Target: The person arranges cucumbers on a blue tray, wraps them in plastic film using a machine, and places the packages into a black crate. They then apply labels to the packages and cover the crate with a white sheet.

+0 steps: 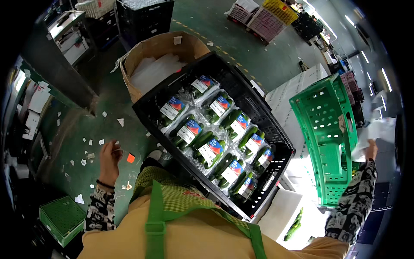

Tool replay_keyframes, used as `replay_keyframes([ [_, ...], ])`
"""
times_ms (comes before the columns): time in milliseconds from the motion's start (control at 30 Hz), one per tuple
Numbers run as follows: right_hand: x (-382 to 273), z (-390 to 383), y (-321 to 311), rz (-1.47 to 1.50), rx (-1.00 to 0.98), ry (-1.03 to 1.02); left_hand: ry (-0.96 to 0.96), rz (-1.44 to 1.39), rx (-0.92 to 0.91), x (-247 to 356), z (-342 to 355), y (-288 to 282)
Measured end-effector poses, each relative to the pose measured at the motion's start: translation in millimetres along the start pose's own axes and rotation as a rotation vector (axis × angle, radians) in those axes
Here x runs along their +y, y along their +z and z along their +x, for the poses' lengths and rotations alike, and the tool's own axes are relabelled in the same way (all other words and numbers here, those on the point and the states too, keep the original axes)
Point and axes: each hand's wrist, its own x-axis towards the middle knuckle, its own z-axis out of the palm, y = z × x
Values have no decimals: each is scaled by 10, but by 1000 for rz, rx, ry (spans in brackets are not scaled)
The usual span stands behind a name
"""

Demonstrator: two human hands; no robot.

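Out to the left, my left hand [111, 162] hangs above the littered floor, its fingers loosely bent and apart, with nothing visible in them. On the far right my right hand [371, 150] is closed on a whitish, see-through plastic bag [381, 129], beside a green crate [325, 142] tipped on its side. Before me a black crate [276, 129] stands at a slant. Inside it lie several clear packs of cucumbers [210, 150] in rows, each with a white, blue and red label. The fingertips of my right hand are partly hidden by the plastic.
Behind the black crate stands a large cardboard box [127, 71] holding whitish plastic. A grey pillar [56, 60] rises at left, with a green crate [62, 218] low down. Loose cucumbers [294, 226] lie on a bright surface at lower right. Paper scraps dot the floor.
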Motion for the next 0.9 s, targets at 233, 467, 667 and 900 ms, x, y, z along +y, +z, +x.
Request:
replay_keyframes([
  [233, 328, -156, 1432, -363, -38, -4, 126, 156, 104, 363, -254, 10],
  [467, -354, -2127, 2205, -433, 381, -322, 211, 443, -29, 1086, 1020, 474],
  [667, -2035, -4809, 3149, -402, 364, -380, 63, 572, -307, 1210, 3379, 1103],
  [900, -3237, -6045, 4302, -675, 36, -74, -85, 1260, -472, 209, 6623, 1160],
])
